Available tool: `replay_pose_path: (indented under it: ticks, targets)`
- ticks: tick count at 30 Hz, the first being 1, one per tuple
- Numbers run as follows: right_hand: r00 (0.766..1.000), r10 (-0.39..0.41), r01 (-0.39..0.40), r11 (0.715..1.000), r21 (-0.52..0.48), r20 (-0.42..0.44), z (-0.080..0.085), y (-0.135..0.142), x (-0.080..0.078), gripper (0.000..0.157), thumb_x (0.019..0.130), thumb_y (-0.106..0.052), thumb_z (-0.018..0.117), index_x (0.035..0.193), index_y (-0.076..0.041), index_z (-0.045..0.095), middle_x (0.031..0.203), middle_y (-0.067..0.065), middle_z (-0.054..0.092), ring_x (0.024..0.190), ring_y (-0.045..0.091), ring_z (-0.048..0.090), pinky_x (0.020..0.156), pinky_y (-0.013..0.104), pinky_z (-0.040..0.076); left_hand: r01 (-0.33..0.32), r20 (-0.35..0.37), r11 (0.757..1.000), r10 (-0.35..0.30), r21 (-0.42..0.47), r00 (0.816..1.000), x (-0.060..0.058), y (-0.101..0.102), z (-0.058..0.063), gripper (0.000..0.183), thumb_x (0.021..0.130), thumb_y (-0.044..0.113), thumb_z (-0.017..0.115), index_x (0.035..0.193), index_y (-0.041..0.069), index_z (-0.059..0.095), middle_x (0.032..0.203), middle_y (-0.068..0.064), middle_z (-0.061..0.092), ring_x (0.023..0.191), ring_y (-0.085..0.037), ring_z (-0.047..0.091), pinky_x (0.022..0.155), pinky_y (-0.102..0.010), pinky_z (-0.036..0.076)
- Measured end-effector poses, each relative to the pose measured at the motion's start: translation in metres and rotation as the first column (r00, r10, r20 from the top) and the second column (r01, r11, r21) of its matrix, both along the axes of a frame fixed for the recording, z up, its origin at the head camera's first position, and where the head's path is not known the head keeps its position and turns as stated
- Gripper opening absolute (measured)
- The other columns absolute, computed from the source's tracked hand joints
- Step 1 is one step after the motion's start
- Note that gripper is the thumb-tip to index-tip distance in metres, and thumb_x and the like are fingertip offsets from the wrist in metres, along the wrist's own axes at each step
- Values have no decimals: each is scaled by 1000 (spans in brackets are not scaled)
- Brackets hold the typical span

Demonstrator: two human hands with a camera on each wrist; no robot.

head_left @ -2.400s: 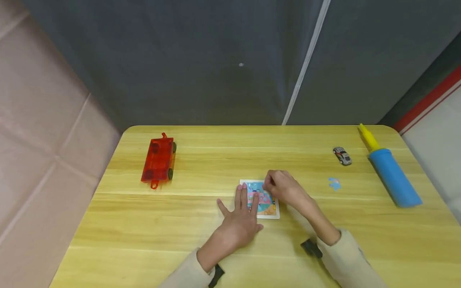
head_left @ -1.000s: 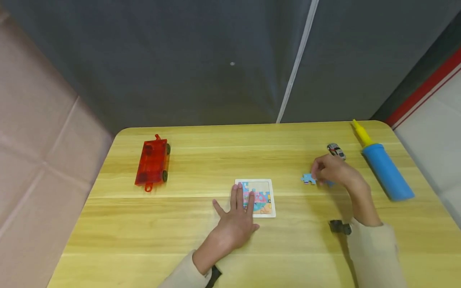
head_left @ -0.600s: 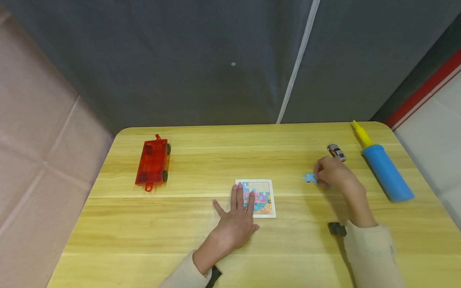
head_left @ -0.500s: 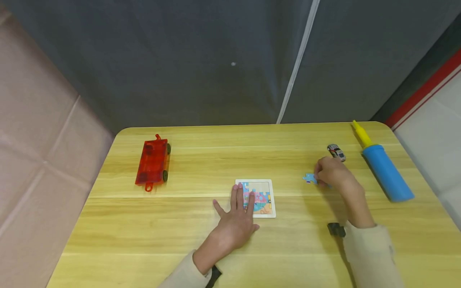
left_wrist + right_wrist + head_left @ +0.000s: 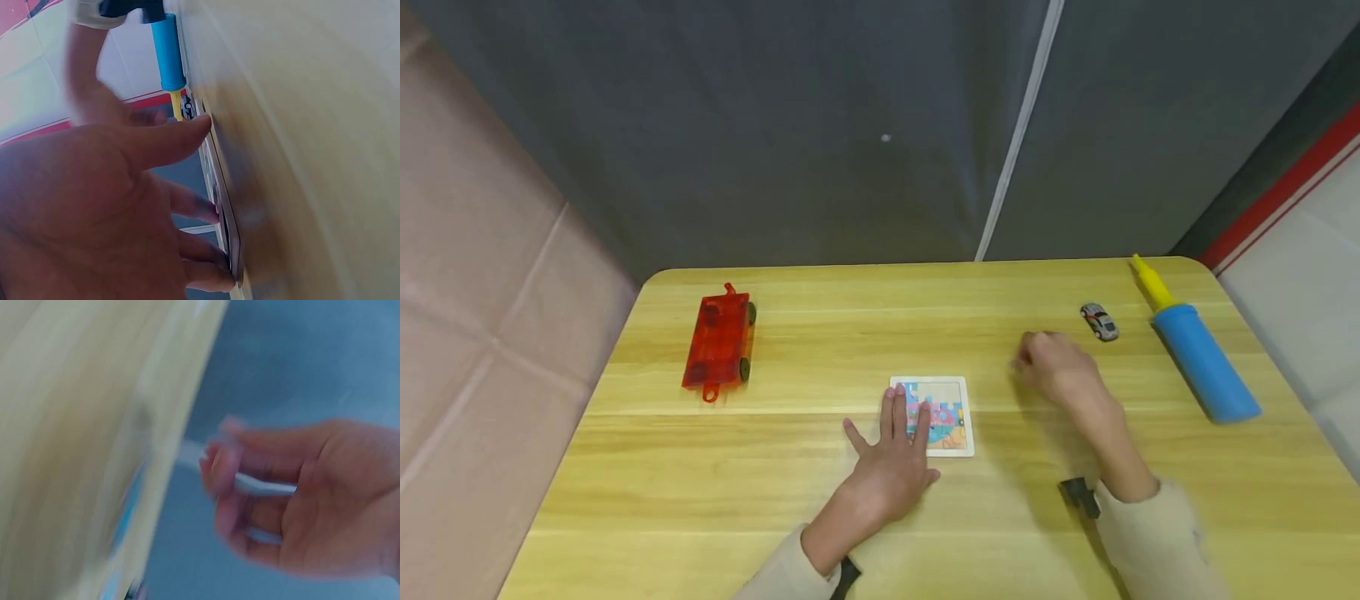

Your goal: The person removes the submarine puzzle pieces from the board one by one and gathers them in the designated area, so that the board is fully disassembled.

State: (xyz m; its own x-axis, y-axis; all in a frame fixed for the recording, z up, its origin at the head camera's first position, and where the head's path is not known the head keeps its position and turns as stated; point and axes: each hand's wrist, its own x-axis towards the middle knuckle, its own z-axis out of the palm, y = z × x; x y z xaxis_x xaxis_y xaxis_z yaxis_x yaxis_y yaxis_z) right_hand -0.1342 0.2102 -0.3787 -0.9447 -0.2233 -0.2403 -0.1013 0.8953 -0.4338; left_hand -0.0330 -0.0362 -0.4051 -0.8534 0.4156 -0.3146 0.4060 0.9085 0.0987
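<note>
My left hand [image 5: 891, 475] lies with spread, straight fingers on a small white-framed jigsaw puzzle [image 5: 955, 451]. Bare backing shows at the puzzle's upper right. In the left wrist view, fingertips [image 5: 209, 209] touch the frame's edge. To the right, my right hand [image 5: 1060, 371] is above the table, thumb and fingers loosely curled, with nothing visible between them. The right wrist view is blurred; there a blue puzzle piece [image 5: 129, 509] lies on the table, with another blue piece [image 5: 109, 584] below it. Both are hidden behind the right hand in the head view.
A silver toy car [image 5: 1100, 322] stands beyond the right hand. A blue pump [image 5: 1206, 362] with a yellow nozzle lies at the table's right side. At the left is a red see-through toy wagon [image 5: 718, 340]. A dark curtain [image 5: 775, 142] hangs behind the table [image 5: 737, 475].
A blue piece went from the puzzle's upper right to the table beside another piece. My right hand has since left it and moved left. The left hand stays on the puzzle.
</note>
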Motion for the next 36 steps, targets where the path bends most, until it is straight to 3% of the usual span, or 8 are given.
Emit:
replay_pose_path:
  ticks: [4,9,11,16,23,26,31,36]
  targets:
    - [984,173,-163,965,-206,32,-1,-49,6,21,111,-8,62,116,4,78,105,13,75,90,22,61,81,38,56,2,2,1000,-2,-7,1000,0,-1,1,81,111,48,62,172,4,33,177,-37,17,168,-50,17,101,-89,43]
    - [942,326,-278,889,-365,75,-18,-75,5,28,114,-3,52,102,7,75,77,3,58,71,14,49,70,29,46,-4,17,1000,4,13,1000,-2,0,3,77,113,46,60,170,0,36,176,-39,18,167,-51,18,103,-88,43]
    - [942,324,-266,882,-390,91,-22,-76,4,30,114,-3,50,98,6,73,70,1,48,64,13,42,65,27,41,-16,24,1000,16,2,1000,-2,0,5,77,113,46,59,169,-1,36,175,-39,19,166,-52,20,104,-87,43]
    - [949,281,-194,878,-438,144,-27,-72,5,32,116,-8,48,117,11,74,79,5,54,71,16,44,70,29,42,-58,52,998,59,-28,997,-2,1,7,79,112,49,59,170,-1,35,174,-39,21,166,-51,22,109,-85,40]
    - [855,350,37,694,-719,382,-38,-63,1,38,118,-8,40,132,20,61,72,2,51,62,12,44,61,23,43,-74,96,997,75,-9,993,-3,1,6,83,111,48,62,171,-1,33,175,-39,17,167,-52,17,111,-87,37]
    - [823,349,131,650,-749,447,-41,-59,-3,42,118,-10,40,143,21,54,74,1,53,60,9,44,61,21,44,-66,98,998,67,-18,993,-4,1,6,83,111,48,62,170,-1,33,175,-40,17,166,-53,18,110,-86,38]
    - [805,343,181,635,-751,484,-42,-58,-5,43,118,-12,41,145,21,51,76,0,54,60,8,45,61,21,45,-60,96,998,64,-35,993,-4,1,6,84,110,48,63,171,-1,33,175,-40,18,166,-53,18,111,-85,38]
    - [842,282,166,677,-717,460,-42,-63,-1,38,117,-7,41,138,20,57,73,1,56,59,9,48,59,20,47,-61,85,998,64,-34,994,-3,2,6,84,109,49,64,170,-1,33,175,-40,18,166,-53,19,111,-86,37]
